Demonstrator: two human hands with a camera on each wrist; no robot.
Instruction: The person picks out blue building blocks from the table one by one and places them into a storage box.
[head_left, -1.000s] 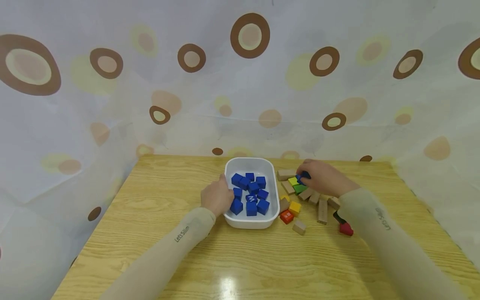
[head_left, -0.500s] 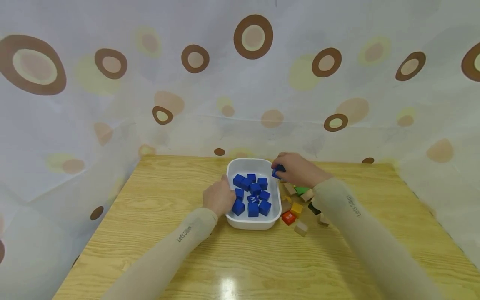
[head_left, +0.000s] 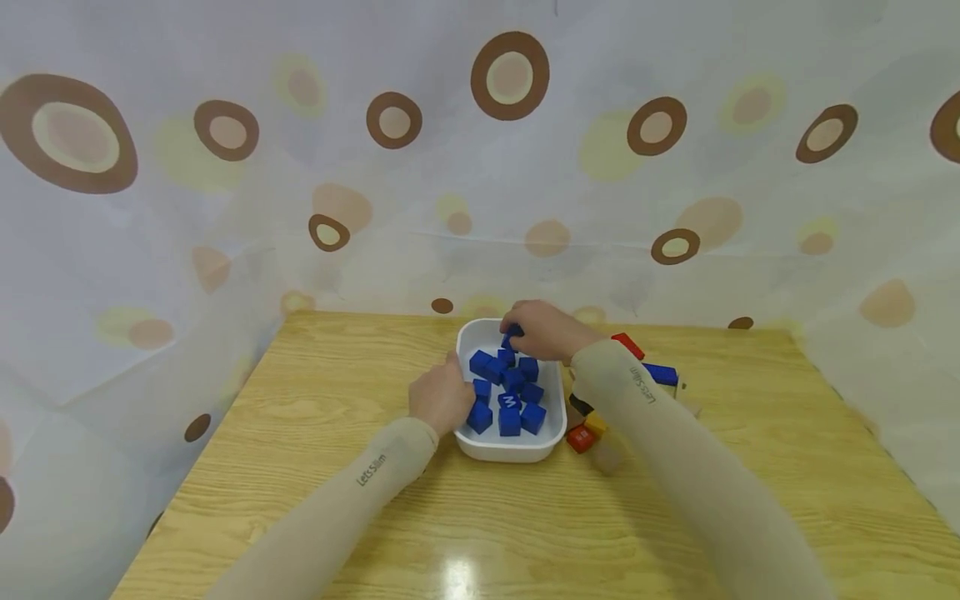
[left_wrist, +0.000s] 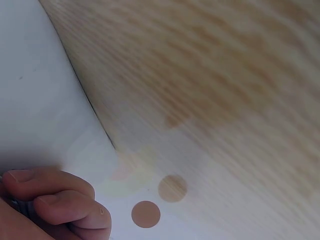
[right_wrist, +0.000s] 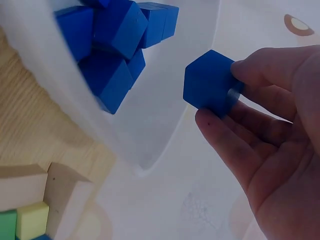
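Observation:
A white plastic tub [head_left: 510, 452] stands on the wooden table, holding several blue cubes [head_left: 509, 421], one marked with a white W. At its left rim my left hand [head_left: 441, 396] grips the wall with curled fingers; the left wrist view shows the curled fingers [left_wrist: 75, 205] but little of the tub. My right hand [head_left: 547, 329] is over the tub's far end. Between thumb and fingertips it pinches a blue block [right_wrist: 210, 82], seen clear of the blue cubes in the right wrist view.
Right of the tub lie loose blocks, partly hidden by my right forearm: a red one [head_left: 628, 344], a long blue one [head_left: 660, 374], another red one [head_left: 580, 438] and a yellow one [head_left: 596, 425]. Plain wooden blocks [right_wrist: 65, 197] show beside the tub. A patterned sheet [head_left: 450, 167] hangs behind.
My right hand has lifted the blue block from the loose pile and carried it left, over the tub. My left hand has stayed on the rim.

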